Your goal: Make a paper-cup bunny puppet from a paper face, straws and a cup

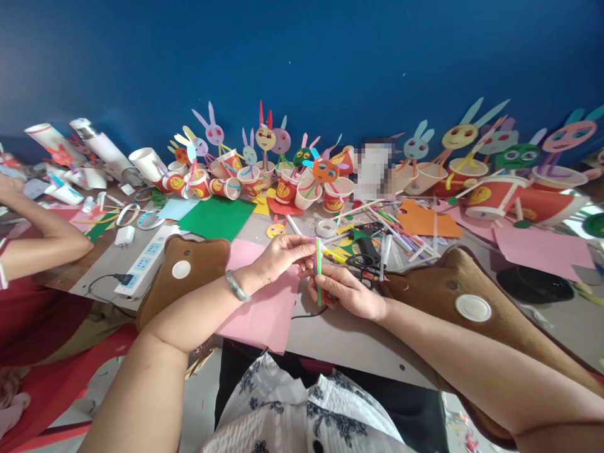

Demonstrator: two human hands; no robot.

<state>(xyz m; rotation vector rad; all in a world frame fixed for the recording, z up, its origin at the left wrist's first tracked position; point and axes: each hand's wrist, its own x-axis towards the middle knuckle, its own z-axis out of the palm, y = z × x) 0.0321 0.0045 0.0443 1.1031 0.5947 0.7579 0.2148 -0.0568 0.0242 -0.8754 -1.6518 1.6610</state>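
Observation:
Both of my hands meet over the near edge of the table. My left hand (280,257) pinches the upper end of a small bundle of narrow paper strips (319,270), green with purple beside it. My right hand (352,291) grips the same strips lower down, thumb in front and fingers behind. The bundle stands nearly upright between them; how many strips it has is hard to make out. Beneath my left hand lies a pink paper sheet (264,314). Black-handled scissors (362,259) rest just beyond my right hand.
Red-and-white paper cups (336,195) with paper rabbit figures line the blue wall. Green paper (218,217), a power strip (147,259) and brown cushions (182,272) (438,296) lie around. Orange paper (427,218) and pens clutter the right. Another person's arm (47,236) is at left.

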